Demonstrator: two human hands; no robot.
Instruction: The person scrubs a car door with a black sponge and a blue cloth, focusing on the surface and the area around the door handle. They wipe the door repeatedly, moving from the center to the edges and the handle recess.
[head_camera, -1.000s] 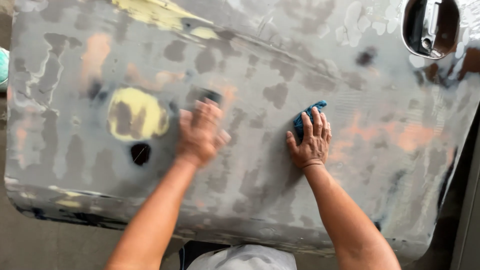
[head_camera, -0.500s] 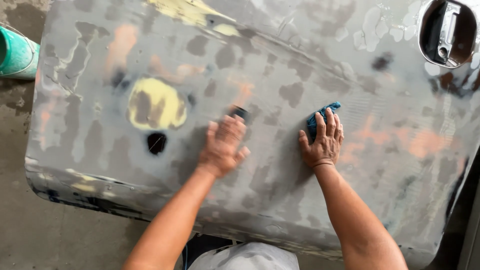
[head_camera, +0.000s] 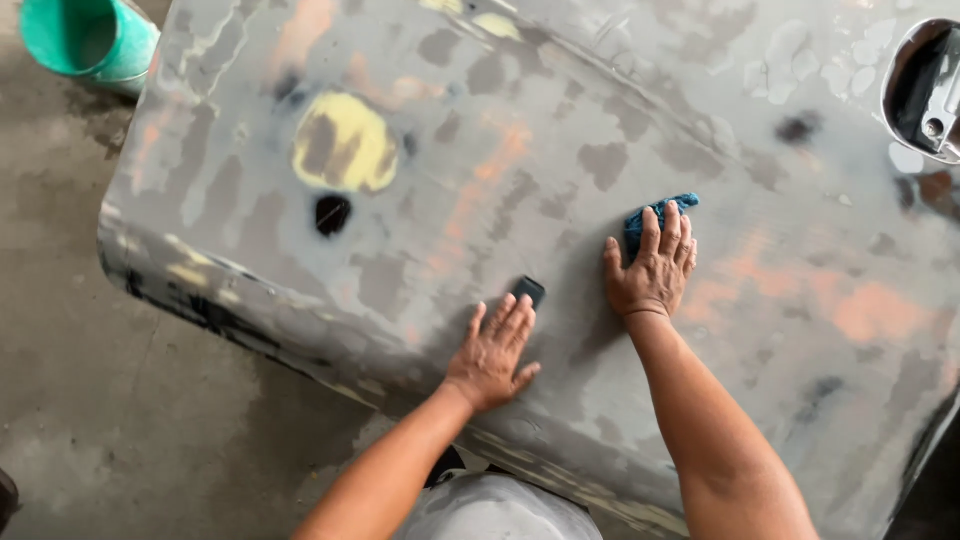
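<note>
A large grey car body panel (head_camera: 560, 150), blotched with yellow filler, orange and dark patches, lies flat under me. My left hand (head_camera: 492, 352) presses flat on a small dark sanding block (head_camera: 528, 291), whose end shows past my fingertips, near the panel's front edge. My right hand (head_camera: 650, 268) rests palm-down on a folded blue cloth (head_camera: 655, 213), pinning it to the panel a little farther in and to the right.
A green bucket (head_camera: 88, 38) stands on the concrete floor (head_camera: 110, 400) at the upper left. A door-handle recess (head_camera: 925, 90) opens at the panel's top right corner. A round dark hole (head_camera: 331, 213) sits below the yellow filler patch (head_camera: 345, 143).
My left hand has slid the sanding block toward me, down to the panel's front edge. The right hand has stayed on the blue cloth. The view has shifted, bringing the bucket in.
</note>
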